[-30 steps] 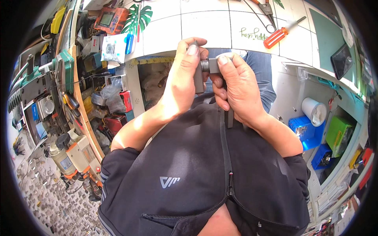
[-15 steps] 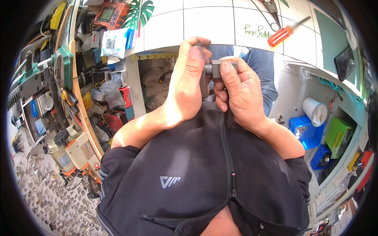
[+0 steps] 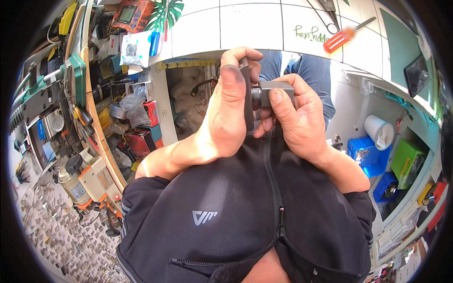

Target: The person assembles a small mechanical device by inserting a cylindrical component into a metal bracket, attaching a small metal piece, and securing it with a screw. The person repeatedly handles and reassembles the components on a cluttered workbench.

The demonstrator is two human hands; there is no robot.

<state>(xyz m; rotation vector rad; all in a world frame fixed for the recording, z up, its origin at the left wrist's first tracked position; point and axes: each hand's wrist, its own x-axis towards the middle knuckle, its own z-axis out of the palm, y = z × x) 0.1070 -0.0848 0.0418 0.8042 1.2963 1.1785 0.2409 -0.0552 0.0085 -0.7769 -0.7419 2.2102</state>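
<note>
My left hand is wrapped around a thin dark flat panel, seen edge-on, with the thumb along its near face. Facing it, my right hand pinches a grey metal block between thumb and fingers. From the block's left side a short round dark neck reaches to the panel. Whether the two are joined or only touching, I cannot tell. Both pieces are in the air in front of my chest, over my lap; the fingers hide part of them.
On the white tiled bench top lie a red-handled screwdriver and a scissor-like tool. An orange device with a screen is at the far left. Blue bins and a white tub stand at right; a power tool at left.
Both hands, with the panel and the block, are slightly lower and further right in the picture. The grips look the same; more of the panel's edge shows.
</note>
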